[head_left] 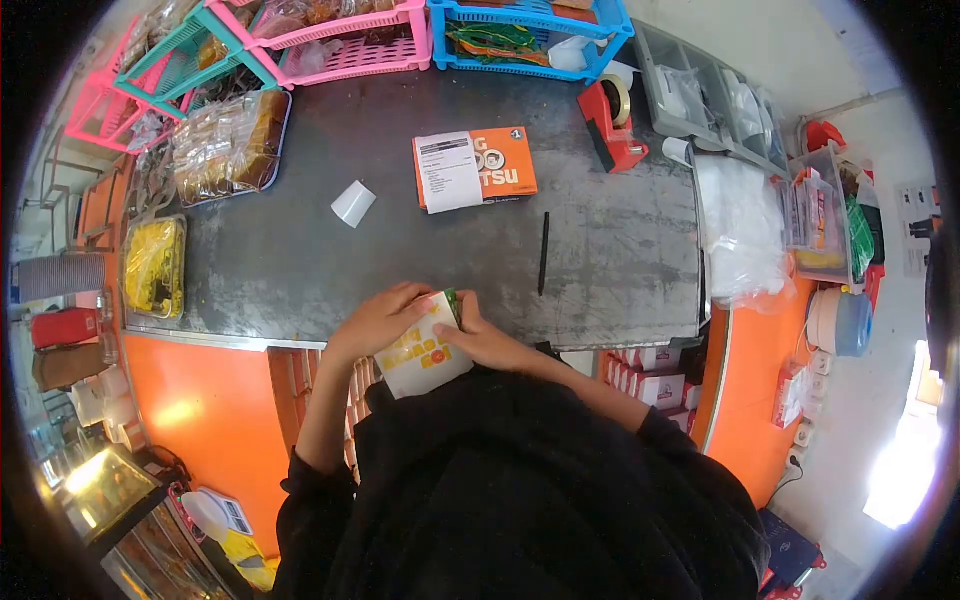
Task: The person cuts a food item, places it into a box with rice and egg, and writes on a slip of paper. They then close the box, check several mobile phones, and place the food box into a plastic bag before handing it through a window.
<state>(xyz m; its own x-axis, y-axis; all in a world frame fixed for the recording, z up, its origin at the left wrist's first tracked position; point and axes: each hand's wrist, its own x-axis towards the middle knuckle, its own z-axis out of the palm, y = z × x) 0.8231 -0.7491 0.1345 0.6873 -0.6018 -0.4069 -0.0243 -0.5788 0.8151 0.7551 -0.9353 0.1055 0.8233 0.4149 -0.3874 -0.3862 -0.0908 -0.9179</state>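
A white paper bag (412, 362) with yellow and orange lettering is held upright close to my body, at the near edge of the metal table. My left hand (385, 318) wraps its fingers over the bag's upper left side. On the opposite side, my right hand (482, 338) grips the upper right corner, thumb on the printed face. Something green (452, 298) shows at the bag's top right edge; I cannot make out what it is. Farther back on the table lies an orange box (508, 160) with a white printed slip (450, 175) on its left part.
A white cup (352, 204) lies tipped over left of the box, and a black pen (544, 255) lies to the right. Packed bread (230, 150) and a yellow-filled tray (155, 265) line the left. A red tape dispenser (612, 130), grey organizer (690, 85) and blue basket (600, 25) stand behind.
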